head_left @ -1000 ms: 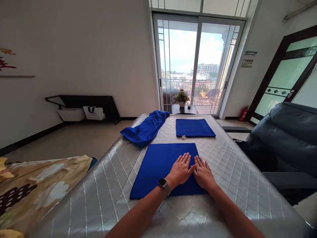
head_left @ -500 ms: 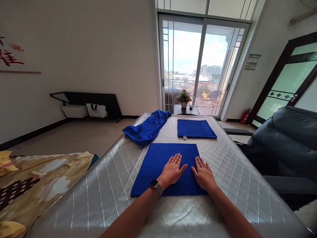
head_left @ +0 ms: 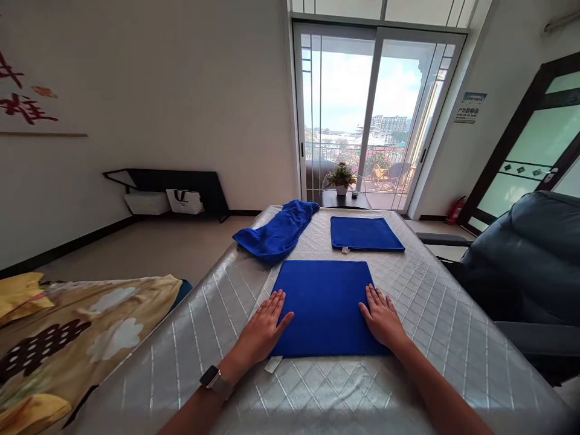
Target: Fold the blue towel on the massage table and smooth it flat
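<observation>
A blue cloth (head_left: pixel 324 308) lies flat in a neat rectangle in front of me, a white tag (head_left: pixel 273 364) poking out at its lower left corner. My left hand (head_left: pixel 265 323), with a watch (head_left: pixel 211 377) on the wrist, rests open along the cloth's left edge and covers part of it. At the right edge my right hand (head_left: pixel 383 314) lies flat, fingers stretched out. Farther back sits another flat blue cloth (head_left: pixel 367 233), also with a small tag. To its left is a crumpled blue cloth (head_left: pixel 281 232).
A silver quilted cover (head_left: pixel 217 326) spreads under the cloths. On the right stands a dark armchair (head_left: pixel 539 260), on the left a patterned blanket (head_left: pixel 113 326). Beyond the far edge, a potted plant (head_left: pixel 341 179) stands on a small black table before sliding glass doors.
My left hand has moved left from the cloth's middle to its left edge. The cloth's lower left now reaches less far out, and a tag shows there. My right hand stays at the right edge.
</observation>
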Tool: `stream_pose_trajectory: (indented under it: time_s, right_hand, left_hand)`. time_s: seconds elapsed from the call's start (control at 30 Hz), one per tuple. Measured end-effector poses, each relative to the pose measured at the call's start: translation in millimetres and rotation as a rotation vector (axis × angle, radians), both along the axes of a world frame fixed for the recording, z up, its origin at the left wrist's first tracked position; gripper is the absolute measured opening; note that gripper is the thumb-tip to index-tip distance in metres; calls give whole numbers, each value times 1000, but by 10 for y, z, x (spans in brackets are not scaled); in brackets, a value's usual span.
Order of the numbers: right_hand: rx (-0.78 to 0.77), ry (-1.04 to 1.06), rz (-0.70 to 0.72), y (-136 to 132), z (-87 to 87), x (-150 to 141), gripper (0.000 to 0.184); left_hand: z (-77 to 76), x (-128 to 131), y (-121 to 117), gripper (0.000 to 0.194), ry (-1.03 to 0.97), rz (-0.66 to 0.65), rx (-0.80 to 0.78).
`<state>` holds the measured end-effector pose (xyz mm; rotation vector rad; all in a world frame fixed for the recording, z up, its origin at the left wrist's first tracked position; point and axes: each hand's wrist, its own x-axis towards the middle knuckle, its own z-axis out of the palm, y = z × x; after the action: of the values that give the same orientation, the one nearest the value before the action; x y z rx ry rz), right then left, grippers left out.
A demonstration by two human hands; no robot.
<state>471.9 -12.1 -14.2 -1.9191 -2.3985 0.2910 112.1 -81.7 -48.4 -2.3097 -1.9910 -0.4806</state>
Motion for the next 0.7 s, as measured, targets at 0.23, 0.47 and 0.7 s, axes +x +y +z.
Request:
stream_pose_trajectory:
  time_s: [0.23, 0.47, 0.7]
  right_hand:
    - [7, -47, -7, 10, -44, -9, 70]
    - [-7, -81, -29, -102, 33, 34, 70]
    - [0, -40, -4, -520, 30, 81, 74]
  left_hand:
    - [38, 55, -9, 74, -25, 9, -23]
    - [60, 75, -32, 72, -32, 0, -3]
    - [50, 66, -18, 74, -25, 13, -7]
